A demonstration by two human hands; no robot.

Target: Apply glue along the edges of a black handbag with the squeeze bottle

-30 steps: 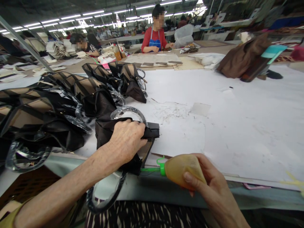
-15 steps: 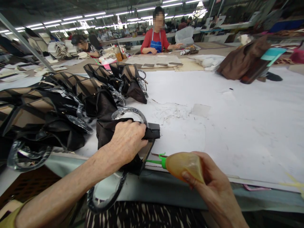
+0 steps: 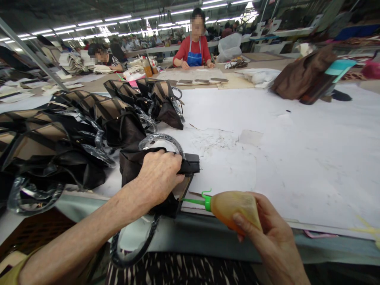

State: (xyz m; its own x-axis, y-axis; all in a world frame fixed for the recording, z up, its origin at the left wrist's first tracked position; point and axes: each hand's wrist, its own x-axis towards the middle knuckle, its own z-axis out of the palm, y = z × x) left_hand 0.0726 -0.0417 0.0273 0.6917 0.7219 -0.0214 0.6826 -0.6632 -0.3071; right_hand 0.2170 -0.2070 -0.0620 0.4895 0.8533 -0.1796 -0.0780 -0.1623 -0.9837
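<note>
My left hand [image 3: 162,174] is closed on the edge of a black bag [image 3: 130,164] at the table's front edge. Its fingertips are partly hidden behind the bag's folded edge. One plastic-wrapped handle [image 3: 162,138] arches up behind the hand, and another [image 3: 135,253] hangs below the table edge. In my right hand [image 3: 267,229] is a soft squeeze bottle [image 3: 234,208] of amber liquid, lying on its side. The thin green nozzle [image 3: 192,201] points left, its tip at the bag's open side.
More black bags with wrapped handles [image 3: 59,154] crowd the left. White paper [image 3: 291,158] covers the table, with a small clear sheet [image 3: 251,137] on it. A brown bag [image 3: 303,73] stands at the back right. Across the table is a person in red [image 3: 194,49].
My right hand and the bottle have shifted slightly right. My left hand keeps its hold on the bag. The person across has drawn both hands in closer together.
</note>
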